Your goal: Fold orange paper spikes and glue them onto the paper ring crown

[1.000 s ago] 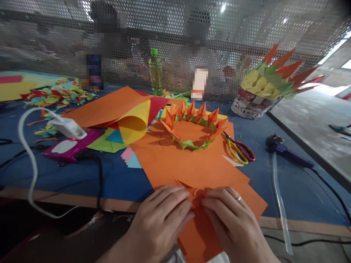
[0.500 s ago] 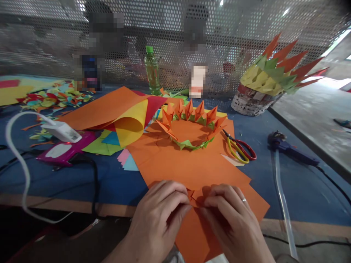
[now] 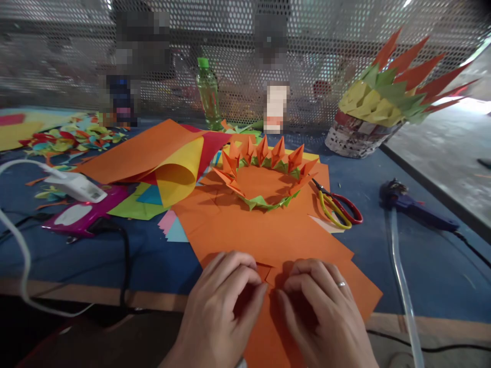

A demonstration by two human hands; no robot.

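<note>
Between my hands, low in the head view, is a small piece of folded orange paper (image 3: 264, 271), orange against the orange sheets. My left hand (image 3: 226, 301) is closed, its fingertips and thumb pinching the piece's left side. My right hand (image 3: 322, 306), with a ring on one finger, is curled in at the right side; its fingertips blend with the orange there. Under both hands spread large orange paper sheets (image 3: 264, 235). Just beyond lies a ring of folded orange points (image 3: 279, 152) with a green folded band (image 3: 264, 203).
Scissors (image 3: 335, 209) and a glue gun (image 3: 422, 209) with a clear glue stick lie to the right. A paper pineapple-like basket (image 3: 356, 135) stands behind them. At left are a magenta power strip (image 3: 86, 212), coloured sheets (image 3: 140, 148) and paper scraps (image 3: 74, 134). A green-capped bottle (image 3: 208, 97) stands behind.
More of the folded orange paper shows between my hands. My right fingertips have drawn slightly away from the left ones. The camera view has shifted a little.
</note>
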